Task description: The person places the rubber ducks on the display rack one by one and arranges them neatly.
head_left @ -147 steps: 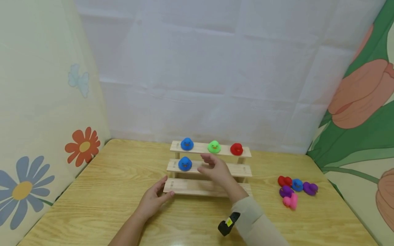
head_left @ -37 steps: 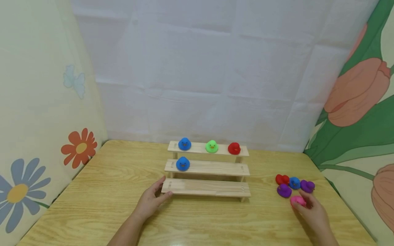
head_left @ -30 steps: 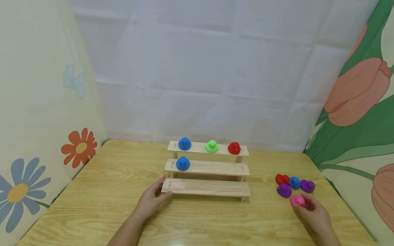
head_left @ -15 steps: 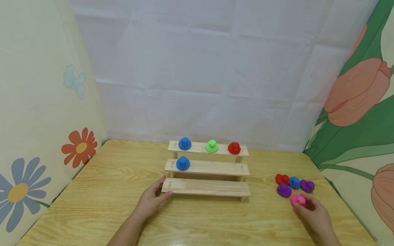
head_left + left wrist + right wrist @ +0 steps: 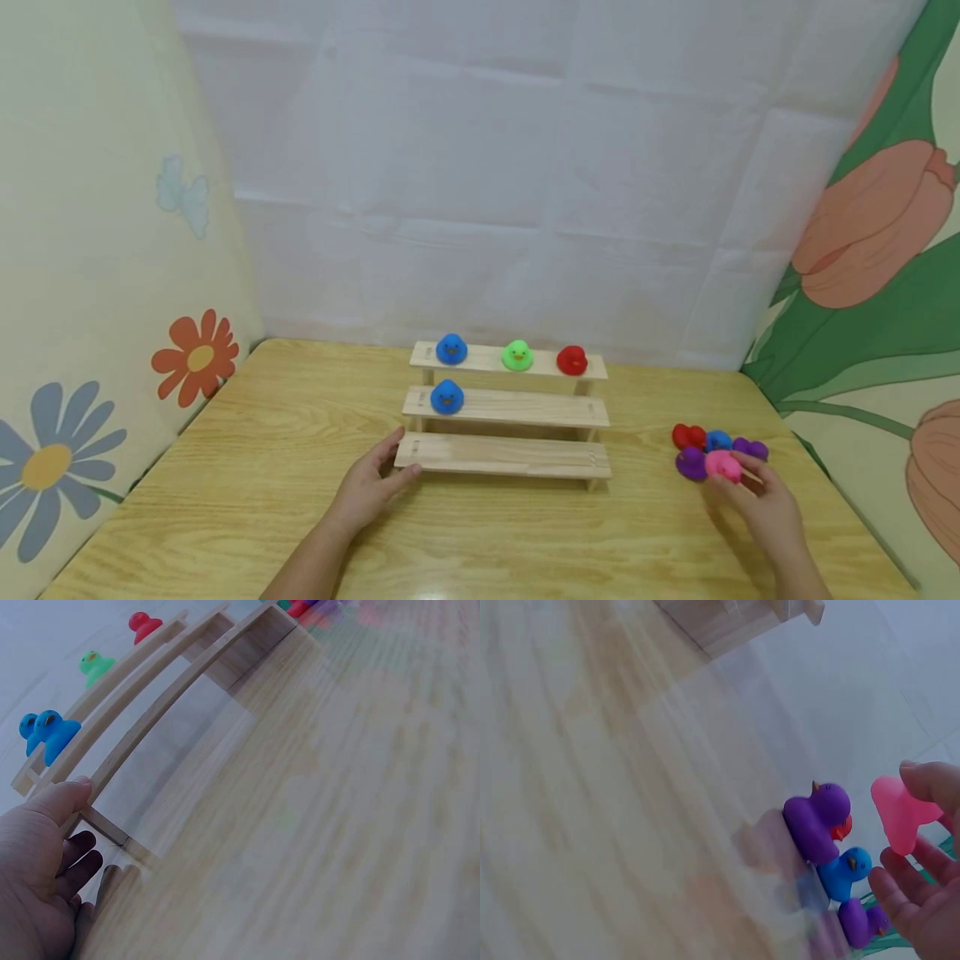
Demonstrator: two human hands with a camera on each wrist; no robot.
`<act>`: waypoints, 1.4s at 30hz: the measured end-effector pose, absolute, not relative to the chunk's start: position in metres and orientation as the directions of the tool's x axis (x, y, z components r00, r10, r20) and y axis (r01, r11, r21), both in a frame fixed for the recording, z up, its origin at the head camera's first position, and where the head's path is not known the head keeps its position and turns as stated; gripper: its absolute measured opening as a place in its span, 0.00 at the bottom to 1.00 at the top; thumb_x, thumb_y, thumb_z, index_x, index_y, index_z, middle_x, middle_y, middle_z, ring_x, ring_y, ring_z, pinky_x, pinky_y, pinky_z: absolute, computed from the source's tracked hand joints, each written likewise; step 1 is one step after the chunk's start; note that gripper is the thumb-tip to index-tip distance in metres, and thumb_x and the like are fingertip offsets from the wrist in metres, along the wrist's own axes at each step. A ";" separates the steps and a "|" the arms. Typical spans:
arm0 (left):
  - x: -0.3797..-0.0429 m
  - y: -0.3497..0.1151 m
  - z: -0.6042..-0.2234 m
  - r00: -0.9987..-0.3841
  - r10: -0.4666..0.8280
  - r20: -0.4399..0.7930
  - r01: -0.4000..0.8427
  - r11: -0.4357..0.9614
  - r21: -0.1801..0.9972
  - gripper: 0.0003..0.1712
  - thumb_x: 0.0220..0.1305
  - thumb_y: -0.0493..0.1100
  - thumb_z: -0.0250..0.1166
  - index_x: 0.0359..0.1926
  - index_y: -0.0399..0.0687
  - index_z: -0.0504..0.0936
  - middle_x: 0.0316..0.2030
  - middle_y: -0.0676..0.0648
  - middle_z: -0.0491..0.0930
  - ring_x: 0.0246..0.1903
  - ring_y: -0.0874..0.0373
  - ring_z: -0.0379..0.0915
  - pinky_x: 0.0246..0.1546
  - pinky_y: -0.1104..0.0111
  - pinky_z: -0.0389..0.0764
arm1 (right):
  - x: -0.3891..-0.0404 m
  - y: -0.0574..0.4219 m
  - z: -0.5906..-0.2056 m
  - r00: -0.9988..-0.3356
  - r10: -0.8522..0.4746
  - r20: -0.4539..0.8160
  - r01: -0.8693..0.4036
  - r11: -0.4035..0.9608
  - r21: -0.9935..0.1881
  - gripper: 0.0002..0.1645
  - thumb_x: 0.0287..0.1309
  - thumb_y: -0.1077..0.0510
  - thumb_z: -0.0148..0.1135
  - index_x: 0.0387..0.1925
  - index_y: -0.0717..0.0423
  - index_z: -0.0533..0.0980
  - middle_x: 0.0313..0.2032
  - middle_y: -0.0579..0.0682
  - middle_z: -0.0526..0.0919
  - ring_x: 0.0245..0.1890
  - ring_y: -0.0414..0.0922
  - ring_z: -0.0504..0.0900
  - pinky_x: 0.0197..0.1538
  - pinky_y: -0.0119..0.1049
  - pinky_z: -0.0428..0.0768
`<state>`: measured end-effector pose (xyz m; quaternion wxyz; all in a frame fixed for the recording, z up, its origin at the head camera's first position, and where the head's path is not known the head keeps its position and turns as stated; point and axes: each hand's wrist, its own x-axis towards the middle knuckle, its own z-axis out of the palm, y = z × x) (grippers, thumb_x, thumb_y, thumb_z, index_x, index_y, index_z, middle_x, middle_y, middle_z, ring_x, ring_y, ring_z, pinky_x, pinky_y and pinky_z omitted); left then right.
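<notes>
In the head view my right hand (image 5: pixel 768 504) pinches a pink rubber duck (image 5: pixel 722 466) between thumb and fingers. The right wrist view shows this pink duck (image 5: pixel 900 814) lifted off the table. Close by sit two purple ducks (image 5: pixel 691 463), a blue duck (image 5: pixel 717 441) and a red duck (image 5: pixel 687 436). My left hand (image 5: pixel 365 487) holds the left end of the bottom step of a three-step wooden shelf (image 5: pixel 502 456), thumb at the front. On its top step stand a blue duck (image 5: pixel 452 349), a green duck (image 5: pixel 517 356) and a red duck (image 5: pixel 572 361). Another blue duck (image 5: pixel 447 397) stands at the middle step's left.
The wood-grain table (image 5: pixel 480 542) extends to a white cloth backdrop (image 5: pixel 465 208). Flower-printed panels stand at the left (image 5: pixel 112 275) and right (image 5: pixel 862 350) of the table.
My right hand has gone from the shelf to the loose ducks, taken hold of the pink duck, turned it and raised it. The left hand stays at the shelf's end.
</notes>
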<state>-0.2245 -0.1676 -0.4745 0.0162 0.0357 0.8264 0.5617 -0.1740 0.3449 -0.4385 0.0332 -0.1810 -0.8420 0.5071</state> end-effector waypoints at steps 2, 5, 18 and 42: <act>-0.224 -0.168 -0.474 -0.997 0.078 0.012 0.040 0.367 0.929 0.45 0.63 0.48 0.68 0.73 0.36 0.57 0.66 0.33 0.69 0.71 0.37 0.56 0.73 0.45 0.52 | -0.176 0.340 -0.435 -0.937 0.335 -0.102 0.248 0.430 -0.868 0.47 0.62 0.43 0.65 0.71 0.62 0.57 0.74 0.65 0.54 0.68 0.58 0.63 0.39 0.12 0.70; -0.225 -0.168 -0.474 -0.997 0.076 0.012 0.040 0.370 0.928 0.45 0.63 0.48 0.68 0.73 0.36 0.57 0.66 0.33 0.69 0.71 0.37 0.57 0.73 0.46 0.53 | -0.181 0.332 -0.431 -0.942 0.330 -0.069 0.220 0.447 -0.867 0.44 0.62 0.45 0.65 0.70 0.62 0.59 0.73 0.64 0.57 0.58 0.37 0.73 0.41 0.12 0.70; -0.226 -0.167 -0.479 -0.997 0.074 0.032 0.057 0.368 0.928 0.44 0.63 0.46 0.68 0.73 0.35 0.58 0.63 0.33 0.73 0.68 0.38 0.63 0.71 0.47 0.59 | -0.202 0.286 -0.419 -0.968 0.243 0.070 0.037 0.410 -0.911 0.36 0.60 0.55 0.68 0.66 0.64 0.67 0.48 0.39 0.79 0.40 0.18 0.72 0.44 0.18 0.78; -0.225 -0.167 -0.476 -0.996 0.077 0.041 0.067 0.365 0.929 0.43 0.63 0.45 0.67 0.73 0.34 0.58 0.63 0.32 0.72 0.68 0.37 0.62 0.72 0.47 0.57 | -0.236 0.222 -0.407 -0.989 0.126 0.083 -0.029 0.385 -0.923 0.32 0.59 0.57 0.69 0.63 0.59 0.71 0.63 0.61 0.74 0.61 0.58 0.75 0.59 0.45 0.80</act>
